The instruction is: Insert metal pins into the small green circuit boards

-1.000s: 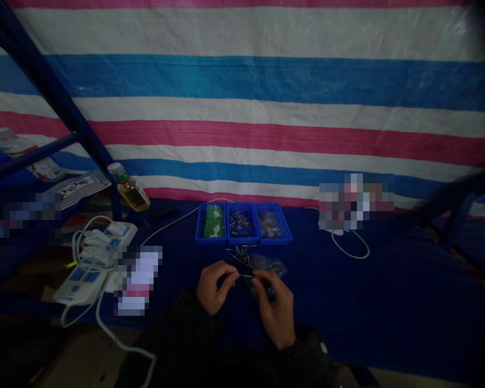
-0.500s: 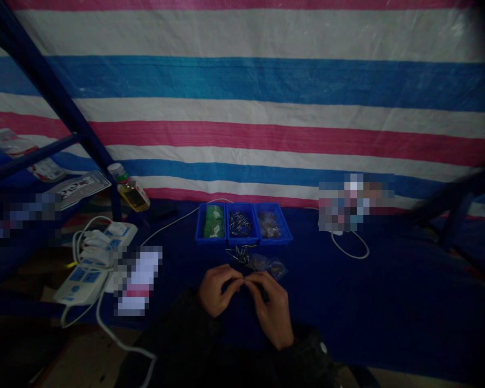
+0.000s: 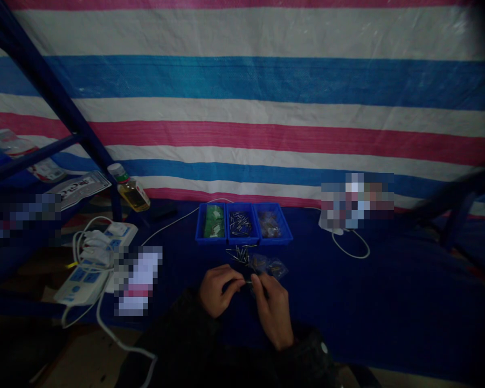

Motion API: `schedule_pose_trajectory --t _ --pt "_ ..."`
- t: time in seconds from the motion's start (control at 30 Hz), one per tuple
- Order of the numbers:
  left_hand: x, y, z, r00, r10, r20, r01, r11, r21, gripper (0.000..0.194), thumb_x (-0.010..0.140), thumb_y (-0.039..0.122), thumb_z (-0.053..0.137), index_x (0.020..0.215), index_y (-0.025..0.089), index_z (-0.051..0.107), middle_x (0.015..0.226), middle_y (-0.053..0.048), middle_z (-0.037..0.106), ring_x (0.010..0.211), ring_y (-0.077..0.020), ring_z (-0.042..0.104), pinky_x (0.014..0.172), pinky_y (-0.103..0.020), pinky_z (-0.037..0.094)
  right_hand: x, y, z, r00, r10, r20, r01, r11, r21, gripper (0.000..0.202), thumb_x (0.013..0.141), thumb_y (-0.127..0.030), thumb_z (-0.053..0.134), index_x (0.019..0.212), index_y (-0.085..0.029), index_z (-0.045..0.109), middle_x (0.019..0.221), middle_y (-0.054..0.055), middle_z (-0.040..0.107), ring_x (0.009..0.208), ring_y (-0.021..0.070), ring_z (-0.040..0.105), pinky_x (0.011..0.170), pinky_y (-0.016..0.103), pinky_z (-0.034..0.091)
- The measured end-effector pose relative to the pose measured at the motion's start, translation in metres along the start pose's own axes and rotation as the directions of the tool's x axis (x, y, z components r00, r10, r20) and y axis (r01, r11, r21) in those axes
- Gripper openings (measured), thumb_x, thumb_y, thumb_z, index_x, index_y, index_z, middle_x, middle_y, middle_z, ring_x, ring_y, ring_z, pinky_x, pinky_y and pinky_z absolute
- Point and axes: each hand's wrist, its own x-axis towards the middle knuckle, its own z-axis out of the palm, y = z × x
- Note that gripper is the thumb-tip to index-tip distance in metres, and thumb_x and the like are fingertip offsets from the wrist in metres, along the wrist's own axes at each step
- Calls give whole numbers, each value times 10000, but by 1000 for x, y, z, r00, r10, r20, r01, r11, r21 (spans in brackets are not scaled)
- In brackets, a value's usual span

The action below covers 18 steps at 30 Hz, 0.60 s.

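Note:
My left hand (image 3: 217, 292) is closed in a pinch, thumb and forefinger together. My right hand (image 3: 274, 308) pinches facing it, a short gap away. A small thin pale piece (image 3: 248, 281) spans the gap between the fingertips; its kind is too small to tell. Just beyond the hands lie several loose metal pins or screws (image 3: 241, 254) and small clear plastic bags (image 3: 275, 267) with small parts inside. Behind these stand three joined blue bins: the left bin (image 3: 198, 233) holds green packets, the middle bin (image 3: 242, 241) metal pins, the right bin (image 3: 285, 226) clear bags.
On the left lie a white power strip (image 3: 83, 285) with plugs and cables and a blurred-out flat object (image 3: 141, 280). A bottle of yellow liquid (image 3: 133, 194) stands behind. Another blurred object (image 3: 343, 207) with a cable is at the right. A striped sheet (image 3: 242, 108) hangs behind the table.
My right fingertips have moved slightly right, away from the left ones, so the thin pale piece now shows between them. My left hand has barely moved.

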Motion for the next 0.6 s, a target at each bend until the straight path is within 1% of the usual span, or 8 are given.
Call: schedule_pose_trajectory --t 0.13,0.2,0.27,0.33,0.37,0.47,0.6 --pt "1 0 -1 999 -25 -24 25 1000 13 218 995 235 565 825 184 692 686 -30 691 684 -172 633 688 -290 474 0 2 -2 999 7 -53 -6 1000 8 436 1067 -344 433 657 -209 496 616 -18 541 569 133 494 583 274 353" --pt "1 1 -2 998 -50 -46 51 999 15 238 997 243 557 804 184 683 679 -27 679 679 -170 634 676 -284 468 1 0 -3 997 33 -68 -30 998 47 414 1058 -347 456 676 -206 530 631 -17 554 579 134 513 579 267 378" --pt "1 2 -3 995 -75 -69 76 997 7 251 997 246 552 785 182 670 674 -24 664 670 -166 635 668 -278 464 1 -1 -5 995 42 -88 -32 994 108 302 1033 -348 512 785 -203 606 716 -1 613 645 151 575 615 270 437" --pt "2 3 -3 993 -87 -75 87 996 -4 253 993 240 552 773 181 661 670 -20 657 666 -165 637 670 -275 465 1 -3 -5 995 4 -101 12 986 165 158 1007 -320 561 952 -208 657 860 35 675 773 184 644 698 294 504" --pt "2 3 -3 993 -89 -74 88 996 -6 250 991 236 554 770 181 659 669 -19 656 667 -165 638 672 -274 466 1 -4 -5 995 -25 -98 42 982 182 129 1001 -295 568 1006 -214 668 926 52 689 839 199 664 746 310 525" --pt "2 4 -3 994 -86 -62 86 996 -4 237 986 224 559 777 181 662 672 -19 660 679 -169 641 685 -277 468 2 -3 -3 995 -87 -55 96 976 198 163 1003 -210 540 1027 -233 700 1013 67 702 953 215 685 842 335 543" --pt "1 3 -3 997 -81 -16 81 997 1 203 985 218 568 814 181 671 687 -22 673 692 -171 644 702 -281 472 1 1 -2 997 -63 -37 70 976 205 174 1000 -184 537 1001 -230 705 980 56 714 925 208 695 834 329 545"
